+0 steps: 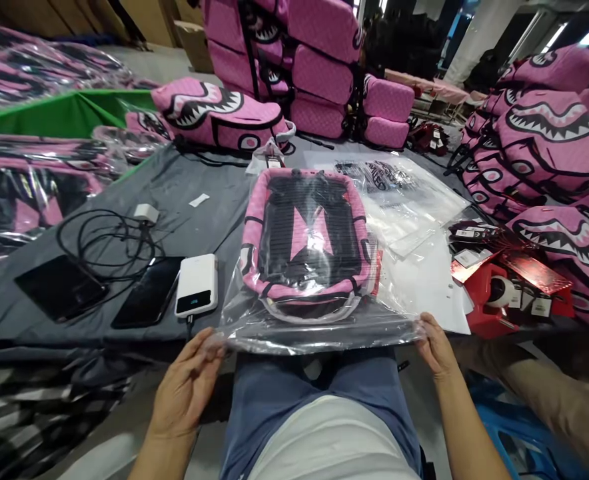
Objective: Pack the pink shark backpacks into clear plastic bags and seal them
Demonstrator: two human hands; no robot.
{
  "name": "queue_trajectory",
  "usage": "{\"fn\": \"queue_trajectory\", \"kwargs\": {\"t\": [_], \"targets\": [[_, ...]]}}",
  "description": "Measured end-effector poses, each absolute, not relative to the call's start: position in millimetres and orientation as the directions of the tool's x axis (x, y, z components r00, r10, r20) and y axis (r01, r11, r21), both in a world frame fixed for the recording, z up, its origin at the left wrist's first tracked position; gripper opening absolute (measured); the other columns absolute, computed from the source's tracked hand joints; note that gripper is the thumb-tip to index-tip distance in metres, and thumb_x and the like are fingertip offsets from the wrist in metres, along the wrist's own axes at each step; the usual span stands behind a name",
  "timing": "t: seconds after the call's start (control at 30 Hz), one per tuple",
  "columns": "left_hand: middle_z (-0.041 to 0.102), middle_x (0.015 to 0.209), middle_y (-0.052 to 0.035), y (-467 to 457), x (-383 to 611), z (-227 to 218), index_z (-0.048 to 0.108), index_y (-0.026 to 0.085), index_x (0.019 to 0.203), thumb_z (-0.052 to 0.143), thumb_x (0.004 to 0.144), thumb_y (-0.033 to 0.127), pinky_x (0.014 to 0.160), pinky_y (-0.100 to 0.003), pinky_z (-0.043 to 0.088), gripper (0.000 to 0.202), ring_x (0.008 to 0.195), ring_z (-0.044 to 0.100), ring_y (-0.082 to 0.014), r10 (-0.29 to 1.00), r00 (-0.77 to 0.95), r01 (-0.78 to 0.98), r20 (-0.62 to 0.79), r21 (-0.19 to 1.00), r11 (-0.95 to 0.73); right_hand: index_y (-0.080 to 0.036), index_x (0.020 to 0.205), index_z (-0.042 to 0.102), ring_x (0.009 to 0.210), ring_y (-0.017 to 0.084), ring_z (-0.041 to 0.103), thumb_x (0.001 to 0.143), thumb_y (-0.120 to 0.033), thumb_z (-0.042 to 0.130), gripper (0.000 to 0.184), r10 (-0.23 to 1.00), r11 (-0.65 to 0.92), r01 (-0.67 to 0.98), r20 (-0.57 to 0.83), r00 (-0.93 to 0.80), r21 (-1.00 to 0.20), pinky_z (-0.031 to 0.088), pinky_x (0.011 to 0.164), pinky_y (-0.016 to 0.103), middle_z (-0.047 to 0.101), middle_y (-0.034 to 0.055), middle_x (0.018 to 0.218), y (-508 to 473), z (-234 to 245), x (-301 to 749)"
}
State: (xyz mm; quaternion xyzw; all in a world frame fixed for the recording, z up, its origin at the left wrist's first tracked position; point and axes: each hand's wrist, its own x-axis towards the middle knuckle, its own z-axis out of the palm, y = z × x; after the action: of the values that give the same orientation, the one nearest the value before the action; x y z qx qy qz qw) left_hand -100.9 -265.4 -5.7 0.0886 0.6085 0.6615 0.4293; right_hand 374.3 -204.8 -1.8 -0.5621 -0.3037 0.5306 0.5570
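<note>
A pink and black backpack (307,233) lies on the table in front of me, its black padded side facing up. Around it is a clear plastic bag (319,337), whose near edge stretches along the table's front. At that edge's left corner, my left hand (189,377) pinches the plastic between thumb and fingers. My right hand (435,345) grips the opposite corner, so the edge is drawn out between both hands. A red tag (376,272) shows at the backpack's right side.
Left of the bag lie a white power bank (196,285), a dark phone (147,293), a black tablet-like slab (60,287) and a charger (146,213) with cable. Flat plastic bags (399,183), a red tape dispenser (492,300) and stacked pink backpacks (549,133) are on the right.
</note>
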Motion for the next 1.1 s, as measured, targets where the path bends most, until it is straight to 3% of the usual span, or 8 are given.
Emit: {"fn": "queue_trajectory", "kwargs": {"t": [0.13, 0.33, 0.5, 0.63, 0.73, 0.83, 0.93, 1.1], "targets": [[0.075, 0.092, -0.0011, -274.2, -109.3, -8.0, 0.071, 0.022, 0.100, 0.090, 0.040, 0.035, 0.077, -0.025, 0.058, 0.064, 0.087, 0.069, -0.0190, 0.776, -0.548, -0.252, -0.312, 0.946, 0.203, -0.021, 0.084, 0.070, 0.070, 0.018, 0.060, 0.053, -0.044, 0.092, 0.045, 0.950, -0.164, -0.111, -0.187, 0.249, -0.980, 0.051, 0.061, 0.029, 0.068, 0.0033, 0.080, -206.2, 6.3, 381.2], [0.063, 0.083, -0.0025, -265.9, -116.8, -3.5, 0.067, 0.023, 0.066, 0.068, 0.072, 0.071, 0.080, -0.031, 0.053, 0.049, 0.084, 0.060, -0.0204, 0.821, -0.550, 0.364, 0.151, 0.928, 0.074, -0.020, 0.061, 0.062, 0.088, 0.020, 0.059, 0.069, -0.056, 0.083, 0.042, 0.926, 0.152, 0.198, 0.210, 0.315, -0.968, 0.049, 0.077, 0.032, 0.065, 0.0059, 0.095, -187.1, 23.3, 374.3], [0.067, 0.102, -0.0066, -251.1, -111.3, -7.2, 0.072, 0.021, 0.071, 0.061, 0.079, 0.073, 0.093, -0.035, 0.050, 0.054, 0.101, 0.061, -0.0236, 0.746, -0.628, 0.299, 0.222, 0.954, -0.033, -0.022, 0.068, 0.058, 0.069, 0.016, 0.056, 0.075, -0.069, 0.072, 0.051, 0.908, 0.192, 0.078, 0.207, 0.365, -0.978, 0.048, 0.066, 0.029, 0.061, 0.0012, 0.071, -166.3, 18.8, 349.1], [0.061, 0.071, -0.0010, -237.7, -106.2, -11.4, 0.077, 0.018, 0.089, 0.061, 0.079, 0.073, 0.067, -0.028, 0.047, 0.058, 0.070, 0.055, -0.0171, 0.775, -0.630, 0.112, 0.040, 0.993, 0.040, -0.020, 0.089, 0.067, 0.050, 0.012, 0.041, 0.078, -0.071, 0.069, 0.052, 0.889, 0.137, 0.170, 0.197, 0.414, -0.976, 0.035, 0.049, 0.025, 0.046, -0.0067, 0.054, -152.6, 9.6, 333.8], [0.053, 0.060, 0.0014, -227.7, -105.2, -10.0, 0.077, 0.017, 0.089, 0.055, 0.084, 0.067, 0.064, -0.030, 0.045, 0.055, 0.062, 0.051, -0.0173, 0.754, -0.656, 0.209, 0.038, 0.969, 0.133, -0.017, 0.091, 0.067, 0.047, 0.011, 0.040, 0.077, -0.073, 0.068, 0.057, 0.855, 0.125, 0.183, 0.199, 0.478, -0.975, 0.031, 0.046, 0.025, 0.045, -0.0073, 0.051, -147.2, 4.4, 326.8], [0.070, 0.083, -0.0079, -220.7, -97.1, -1.1, 0.075, 0.017, 0.099, 0.051, 0.089, 0.060, 0.092, -0.042, 0.048, 0.051, 0.090, 0.063, -0.0276, 0.632, -0.698, 0.532, 0.336, 0.835, 0.144, -0.017, 0.088, 0.067, 0.047, 0.011, 0.042, 0.077, -0.073, 0.068, 0.058, 0.836, 0.134, 0.176, 0.206, 0.508, -0.975, 0.032, 0.046, 0.025, 0.046, -0.0072, 0.050, -145.8, 1.3, 323.1], [0.072, 0.109, -0.0143, -213.2, -71.8, 14.4, 0.069, 0.018, 0.120, 0.051, 0.095, 0.051, 0.109, -0.050, 0.035, 0.045, 0.113, 0.060, -0.0317, 0.634, -0.423, 0.839, 0.648, 0.545, 0.002, -0.017, 0.087, 0.067, 0.047, 0.011, 0.043, 0.076, -0.073, 0.068, 0.057, 0.824, 0.141, 0.169, 0.210, 0.526, -0.976, 0.033, 0.047, 0.024, 0.047, -0.0071, 0.050, -146.1, 0.5, 322.6], [0.071, 0.101, -0.0079, -193.5, -23.5, 43.4, 0.069, 0.022, 0.106, 0.057, 0.095, 0.052, 0.110, -0.048, 0.031, 0.034, 0.106, 0.060, -0.0277, 0.789, 0.137, 0.887, 0.599, 0.281, -0.367, -0.017, 0.088, 0.067, 0.046, 0.010, 0.043, 0.079, -0.072, 0.067, 0.056, 0.812, 0.151, 0.177, 0.224, 0.539, -0.973, 0.032, 0.046, 0.024, 0.047, -0.0073, 0.051, -147.7, 4.2, 323.9]]}}
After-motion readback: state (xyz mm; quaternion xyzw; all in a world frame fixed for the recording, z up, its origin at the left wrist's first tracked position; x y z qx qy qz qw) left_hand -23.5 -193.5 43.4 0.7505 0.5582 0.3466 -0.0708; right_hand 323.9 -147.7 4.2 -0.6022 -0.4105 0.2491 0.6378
